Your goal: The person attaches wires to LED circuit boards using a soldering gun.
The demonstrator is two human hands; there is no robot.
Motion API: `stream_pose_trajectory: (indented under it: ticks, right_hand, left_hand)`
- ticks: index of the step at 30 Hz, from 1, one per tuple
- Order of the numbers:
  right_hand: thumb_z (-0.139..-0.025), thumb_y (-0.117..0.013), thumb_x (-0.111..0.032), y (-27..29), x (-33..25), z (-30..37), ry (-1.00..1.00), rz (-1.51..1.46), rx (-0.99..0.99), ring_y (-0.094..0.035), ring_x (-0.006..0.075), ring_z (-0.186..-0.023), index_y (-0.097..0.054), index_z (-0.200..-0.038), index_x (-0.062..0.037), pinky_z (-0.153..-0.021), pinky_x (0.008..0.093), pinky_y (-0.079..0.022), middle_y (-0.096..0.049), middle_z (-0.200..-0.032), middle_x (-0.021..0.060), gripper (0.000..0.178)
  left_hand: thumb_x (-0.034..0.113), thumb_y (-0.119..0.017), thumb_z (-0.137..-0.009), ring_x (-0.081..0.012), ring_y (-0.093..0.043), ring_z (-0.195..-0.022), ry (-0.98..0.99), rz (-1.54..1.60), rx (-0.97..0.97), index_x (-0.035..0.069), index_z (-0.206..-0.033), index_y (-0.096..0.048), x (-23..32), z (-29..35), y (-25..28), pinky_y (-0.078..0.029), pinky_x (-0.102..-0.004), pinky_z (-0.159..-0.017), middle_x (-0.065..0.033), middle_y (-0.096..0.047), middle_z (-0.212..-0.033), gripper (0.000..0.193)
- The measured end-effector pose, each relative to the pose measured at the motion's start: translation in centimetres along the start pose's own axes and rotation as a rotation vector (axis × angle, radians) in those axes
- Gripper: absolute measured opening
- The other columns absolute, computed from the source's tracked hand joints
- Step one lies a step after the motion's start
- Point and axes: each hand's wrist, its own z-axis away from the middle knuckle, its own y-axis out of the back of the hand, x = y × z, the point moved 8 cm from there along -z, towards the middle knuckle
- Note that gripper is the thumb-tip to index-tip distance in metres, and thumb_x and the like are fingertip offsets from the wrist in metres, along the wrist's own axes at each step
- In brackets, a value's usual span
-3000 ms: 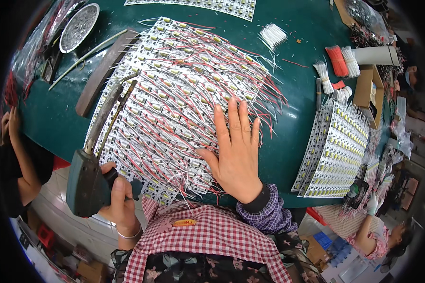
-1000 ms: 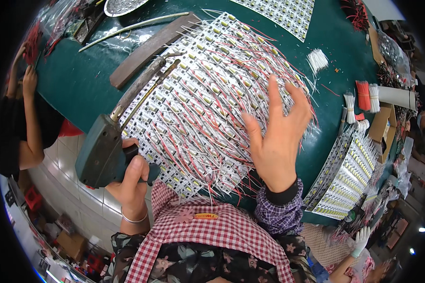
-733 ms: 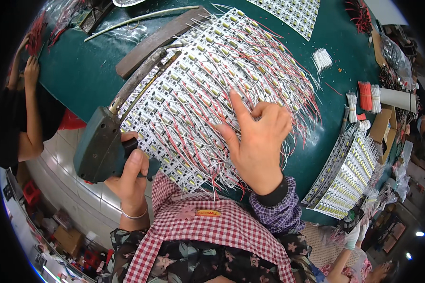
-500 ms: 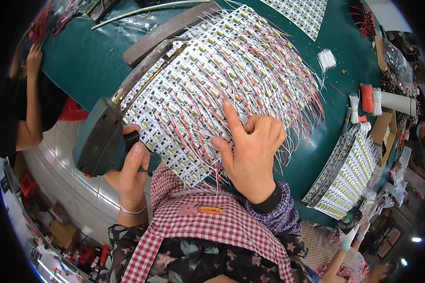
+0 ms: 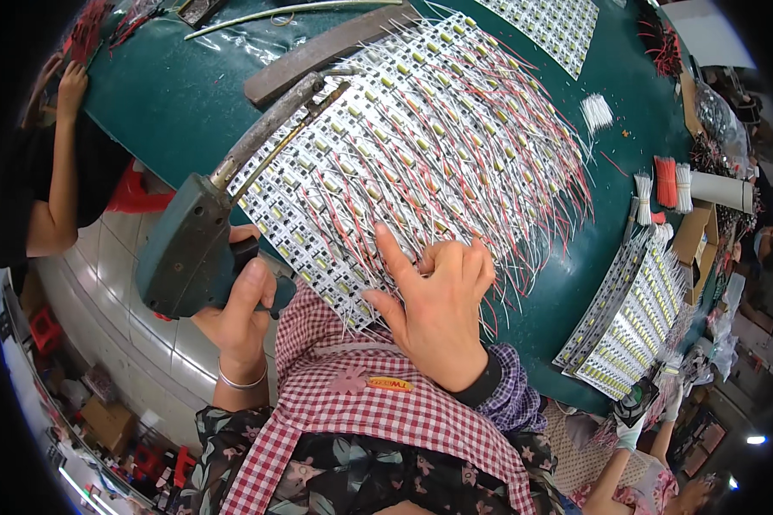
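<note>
A large white panel of small circuit boards (image 5: pixel 421 146) lies on the green table (image 5: pixel 172 103), bristling with red and white wires. My right hand (image 5: pixel 438 305) rests on its near edge, index finger stretched out, the other fingers curled among the wires. My left hand (image 5: pixel 236 313) grips the dark green handle of a soldering gun (image 5: pixel 202 232), whose long metal barrel reaches over the panel's left edge.
A grey metal bar (image 5: pixel 326 51) lies beyond the panel. More board panels (image 5: pixel 636 318) are stacked at the right, near bundles of cut wire (image 5: pixel 661 184) and cardboard boxes (image 5: pixel 691 245). Another person's arm (image 5: pixel 60 172) is at the far left, a gloved hand (image 5: pixel 636 408) at lower right.
My right hand went from flat and spread on the panel to curled with the index finger out, sliding toward the near edge. The soldering gun stayed in my left hand.
</note>
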Motion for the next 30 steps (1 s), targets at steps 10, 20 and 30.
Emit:
stream_pose_trajectory:
  ticks: [10, 20, 30]
  right_hand:
    - [-0.084, -0.072, -0.032, 5.1, 0.9, -4.4, 0.032, 0.106, 0.175, -0.04, 0.0272, -0.092, -0.058, -0.136, -0.0122, -0.088, 0.0447, -0.03, -0.042, -0.092, 0.0074, 0.057]
    - [-0.088, -0.07, -0.031, 3.6, 4.3, -8.7, -0.061, 0.145, 0.289, -0.041, 0.0298, -0.098, -0.054, -0.137, -0.0034, -0.092, 0.0477, -0.029, -0.046, -0.098, 0.0124, 0.058]
    - [-0.09, -0.068, -0.034, 4.0, 8.4, -11.6, -0.137, 0.247, 0.421, -0.039, 0.0283, -0.095, -0.054, -0.137, -0.0047, -0.088, 0.0472, -0.029, -0.045, -0.097, 0.012, 0.057]
  left_hand:
    - [0.0, -0.062, -0.084, -0.0107, -0.047, -0.05, 0.013, 0.012, 0.011, -0.012, -0.121, -0.052, -0.3, -0.6, 0.9, -0.037, -0.0223, -0.046, -0.0223, -0.062, -0.106, 0.041]
    - [0.003, -0.061, -0.085, -0.0093, -0.045, -0.052, 0.001, -0.006, 0.083, -0.011, -0.12, -0.054, -1.0, -1.4, 1.9, -0.035, -0.0212, -0.048, -0.0208, -0.063, -0.108, 0.038]
    - [0.004, -0.062, -0.086, -0.0083, -0.046, -0.053, 0.011, -0.014, 0.053, -0.01, -0.117, -0.056, -1.8, -2.4, 1.3, -0.036, -0.0216, -0.049, -0.0192, -0.064, -0.106, 0.035]
